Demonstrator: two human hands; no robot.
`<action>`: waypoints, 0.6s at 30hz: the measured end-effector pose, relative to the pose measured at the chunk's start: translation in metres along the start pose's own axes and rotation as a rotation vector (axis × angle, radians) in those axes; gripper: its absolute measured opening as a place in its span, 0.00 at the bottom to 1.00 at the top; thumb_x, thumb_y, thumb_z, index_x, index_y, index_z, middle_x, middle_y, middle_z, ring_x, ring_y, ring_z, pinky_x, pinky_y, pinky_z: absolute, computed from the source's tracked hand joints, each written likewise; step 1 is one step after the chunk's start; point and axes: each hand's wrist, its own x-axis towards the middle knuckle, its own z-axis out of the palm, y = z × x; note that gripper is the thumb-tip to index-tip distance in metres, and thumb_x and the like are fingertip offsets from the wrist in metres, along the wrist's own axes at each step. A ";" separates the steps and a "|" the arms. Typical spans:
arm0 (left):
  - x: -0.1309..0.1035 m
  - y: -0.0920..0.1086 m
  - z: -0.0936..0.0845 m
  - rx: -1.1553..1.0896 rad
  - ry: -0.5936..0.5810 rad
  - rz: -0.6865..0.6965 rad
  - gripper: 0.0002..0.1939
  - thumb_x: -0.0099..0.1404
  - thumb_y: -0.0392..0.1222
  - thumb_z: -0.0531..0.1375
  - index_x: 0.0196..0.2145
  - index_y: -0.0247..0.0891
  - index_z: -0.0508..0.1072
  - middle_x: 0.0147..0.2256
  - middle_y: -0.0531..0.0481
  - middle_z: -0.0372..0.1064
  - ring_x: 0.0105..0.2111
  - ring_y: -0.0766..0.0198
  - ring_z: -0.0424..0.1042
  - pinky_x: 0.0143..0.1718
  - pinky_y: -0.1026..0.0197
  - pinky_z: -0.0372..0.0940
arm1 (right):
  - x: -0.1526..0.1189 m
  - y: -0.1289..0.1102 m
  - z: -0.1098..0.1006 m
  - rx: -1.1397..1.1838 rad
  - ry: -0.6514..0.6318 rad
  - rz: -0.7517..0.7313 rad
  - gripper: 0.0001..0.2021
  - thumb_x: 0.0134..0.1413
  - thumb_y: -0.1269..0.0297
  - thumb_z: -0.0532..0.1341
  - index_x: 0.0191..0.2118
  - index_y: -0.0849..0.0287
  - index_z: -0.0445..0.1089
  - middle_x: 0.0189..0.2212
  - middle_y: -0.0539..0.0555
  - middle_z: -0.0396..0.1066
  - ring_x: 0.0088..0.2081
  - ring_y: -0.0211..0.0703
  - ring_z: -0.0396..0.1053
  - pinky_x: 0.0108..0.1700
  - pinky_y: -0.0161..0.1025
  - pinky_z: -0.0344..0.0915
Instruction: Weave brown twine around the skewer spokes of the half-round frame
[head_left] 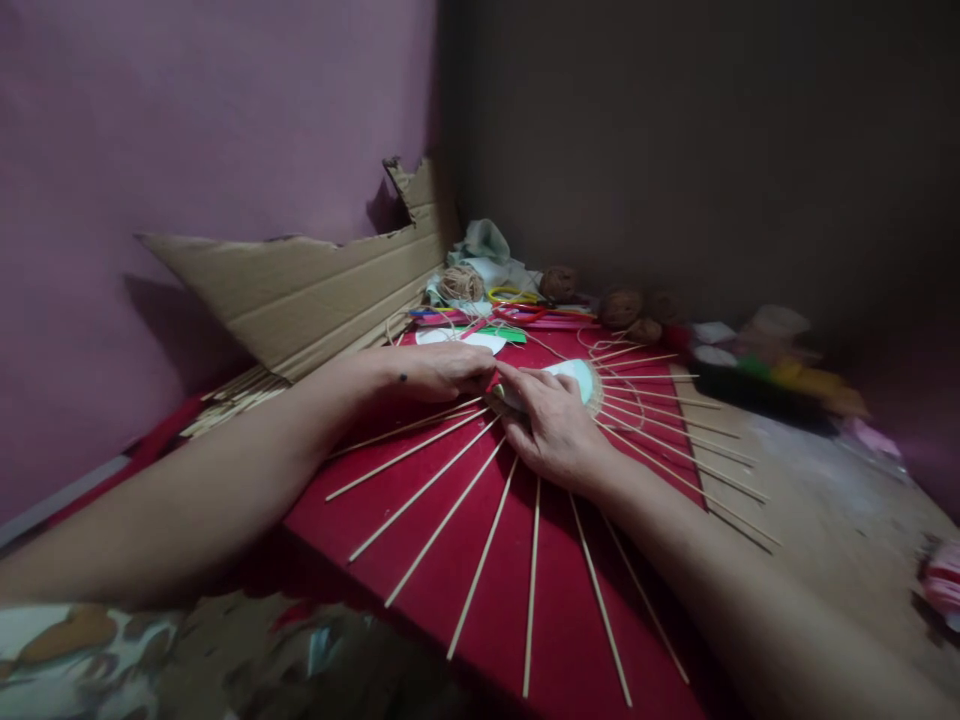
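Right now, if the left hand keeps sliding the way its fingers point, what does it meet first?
Probably the right hand: the left hand points right across the red board, fingertips nearly touching the right's by the pale disc. Depth is unclear.

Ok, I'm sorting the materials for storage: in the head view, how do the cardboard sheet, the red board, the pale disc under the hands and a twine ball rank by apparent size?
1. Red board, though nearest the camera.
2. Cardboard sheet.
3. Pale disc, partly covered by the right hand.
4. Twine ball, farther off, so its rank against the disc is unsure.
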 end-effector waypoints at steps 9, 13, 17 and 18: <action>-0.006 0.015 -0.012 0.063 -0.036 -0.136 0.04 0.60 0.37 0.53 0.29 0.36 0.65 0.25 0.53 0.61 0.24 0.68 0.57 0.25 0.66 0.51 | 0.004 0.013 -0.008 0.190 -0.032 0.027 0.30 0.49 0.75 0.53 0.61 0.64 0.59 0.53 0.62 0.69 0.54 0.52 0.64 0.57 0.55 0.54; -0.005 0.016 -0.014 -0.037 -0.059 -0.142 0.08 0.62 0.42 0.52 0.33 0.35 0.67 0.29 0.51 0.64 0.28 0.67 0.61 0.29 0.66 0.55 | 0.005 0.031 -0.016 0.657 -0.024 0.135 0.29 0.44 0.78 0.52 0.56 0.60 0.66 0.51 0.57 0.71 0.53 0.45 0.67 0.57 0.49 0.59; -0.003 0.013 -0.015 -0.133 -0.087 -0.137 0.14 0.63 0.49 0.52 0.37 0.35 0.69 0.31 0.50 0.66 0.31 0.65 0.64 0.31 0.65 0.56 | 0.004 0.040 -0.018 0.969 0.108 0.315 0.26 0.41 0.77 0.53 0.50 0.63 0.69 0.43 0.57 0.75 0.47 0.44 0.71 0.53 0.45 0.65; -0.002 0.012 -0.014 -0.135 -0.090 -0.138 0.16 0.63 0.51 0.52 0.36 0.35 0.70 0.30 0.50 0.66 0.30 0.65 0.63 0.30 0.65 0.56 | 0.004 0.040 -0.018 1.015 0.126 0.340 0.25 0.40 0.77 0.54 0.49 0.62 0.69 0.42 0.56 0.76 0.46 0.43 0.72 0.52 0.45 0.65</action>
